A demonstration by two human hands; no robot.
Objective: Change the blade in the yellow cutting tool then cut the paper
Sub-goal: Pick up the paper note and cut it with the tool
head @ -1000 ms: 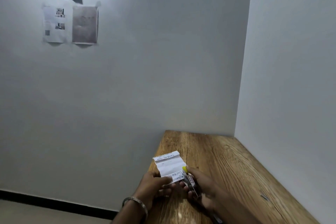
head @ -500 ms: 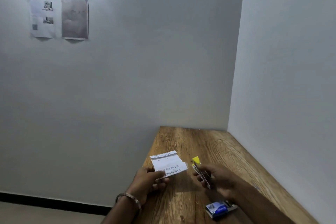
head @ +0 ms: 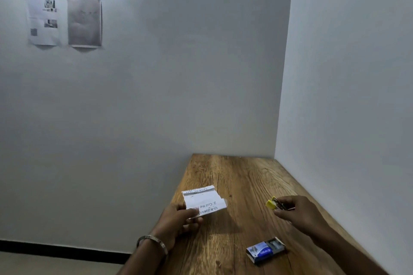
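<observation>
My left hand (head: 178,219) pinches the near edge of a folded white paper (head: 203,201) with printed text, held just above the wooden table (head: 245,176) near its left edge. My right hand (head: 297,210) grips the small yellow cutting tool (head: 273,203), its yellow end pointing left toward the paper. A gap of table lies between the tool and the paper. A small blue blade box (head: 264,250), slid partly open, lies on the table in front of my right forearm.
The table sits in a corner, with a white wall (head: 346,96) along its right side and another behind it. Printed sheets (head: 64,20) are taped high on the back wall. The floor drops off left of the table.
My right hand with the yellow tool has moved right, away from the paper it was touching. The blue blade box has come into view. My left hand keeps hold of the paper.
</observation>
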